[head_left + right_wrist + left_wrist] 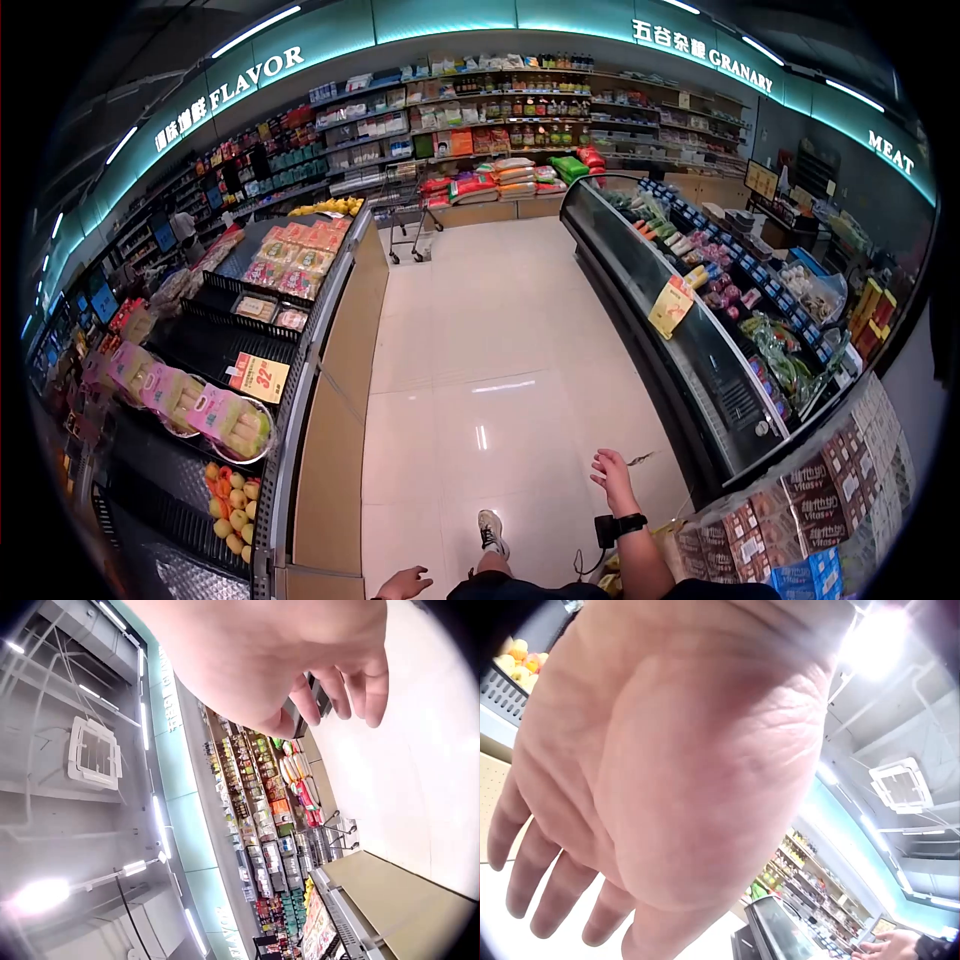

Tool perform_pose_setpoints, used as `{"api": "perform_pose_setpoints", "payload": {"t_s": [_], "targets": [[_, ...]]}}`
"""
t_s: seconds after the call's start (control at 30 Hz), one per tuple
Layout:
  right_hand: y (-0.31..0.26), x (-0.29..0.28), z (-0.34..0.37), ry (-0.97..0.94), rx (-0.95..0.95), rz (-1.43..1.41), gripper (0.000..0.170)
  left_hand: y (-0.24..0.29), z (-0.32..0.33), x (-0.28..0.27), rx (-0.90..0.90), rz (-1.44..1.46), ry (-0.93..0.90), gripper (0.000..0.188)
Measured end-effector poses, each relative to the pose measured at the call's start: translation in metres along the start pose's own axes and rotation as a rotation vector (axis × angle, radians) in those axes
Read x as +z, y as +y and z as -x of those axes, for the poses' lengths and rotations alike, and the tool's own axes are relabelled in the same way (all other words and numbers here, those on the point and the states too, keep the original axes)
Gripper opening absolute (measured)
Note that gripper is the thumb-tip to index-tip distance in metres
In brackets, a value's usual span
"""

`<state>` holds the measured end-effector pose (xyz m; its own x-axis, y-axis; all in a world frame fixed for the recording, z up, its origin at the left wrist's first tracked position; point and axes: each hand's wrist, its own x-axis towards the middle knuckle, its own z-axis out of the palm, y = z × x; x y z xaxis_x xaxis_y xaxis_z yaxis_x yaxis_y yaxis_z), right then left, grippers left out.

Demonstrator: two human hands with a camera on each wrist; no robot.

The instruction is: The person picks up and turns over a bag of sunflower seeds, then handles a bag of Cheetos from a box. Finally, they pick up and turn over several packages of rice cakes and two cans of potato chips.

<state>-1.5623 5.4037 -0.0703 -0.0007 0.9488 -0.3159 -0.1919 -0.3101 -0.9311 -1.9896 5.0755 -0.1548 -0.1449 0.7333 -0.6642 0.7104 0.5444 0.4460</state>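
Observation:
My left hand (404,583) hangs low at the bottom of the head view, beside the left display stand. In the left wrist view its palm fills most of the picture, fingers (551,896) loosely extended and holding nothing. My right hand (614,482) is held out over the floor at the right, a black band on its wrist. Relaxed, slightly bent fingers (352,694) show in the right wrist view, with no object in them. Nearest to that hand are the refrigerated case (690,370) and stacked Vitasoy cartons (800,510).
A pale tiled aisle (470,330) runs ahead between the left produce stand (325,440) and the refrigerated case. The stand bears wrapped trays (190,400) and yellow fruit (233,510). A shopping cart (408,235) stands at the far left, before rice bags (515,178) and shelves.

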Motion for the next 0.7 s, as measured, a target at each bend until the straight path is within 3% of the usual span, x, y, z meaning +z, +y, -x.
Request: {"api": "perform_pose_setpoints", "payload": {"t_s": [0.13,0.2,0.3,0.4,0.47,0.5,0.6,0.7], "targets": [[-0.061,0.043,-0.091,-0.033,-0.060,0.015,0.033,0.025,-0.075,-0.109,-0.061,-0.068,0.188,0.060],[-0.107,0.067,-0.125,-0.001,-0.143,-0.060,0.034,0.074,-0.107,-0.183,-0.079,-0.151,0.255,0.059],[-0.168,0.096,-0.179,0.030,-0.291,-0.071,0.034,0.151,-0.166,-0.278,0.264,-0.135,0.547,0.047],[-0.181,0.104,-0.230,0.111,-0.373,0.043,0.035,0.240,-0.217,-0.330,0.392,-0.121,0.656,0.043],[-0.166,0.097,-0.253,0.142,-0.335,0.083,0.034,0.279,-0.256,-0.342,0.401,-0.323,0.468,0.044],[-0.156,0.089,-0.264,0.121,-0.281,0.138,0.033,0.288,-0.284,-0.338,0.400,-0.322,0.454,0.044],[-0.118,0.065,-0.296,0.178,-0.139,0.212,0.030,0.307,-0.361,-0.315,0.605,-0.203,0.096,0.047],[-0.086,0.024,-0.345,0.280,-0.007,0.230,0.029,0.313,-0.419,-0.311,0.521,-0.212,-0.070,0.051]]}}
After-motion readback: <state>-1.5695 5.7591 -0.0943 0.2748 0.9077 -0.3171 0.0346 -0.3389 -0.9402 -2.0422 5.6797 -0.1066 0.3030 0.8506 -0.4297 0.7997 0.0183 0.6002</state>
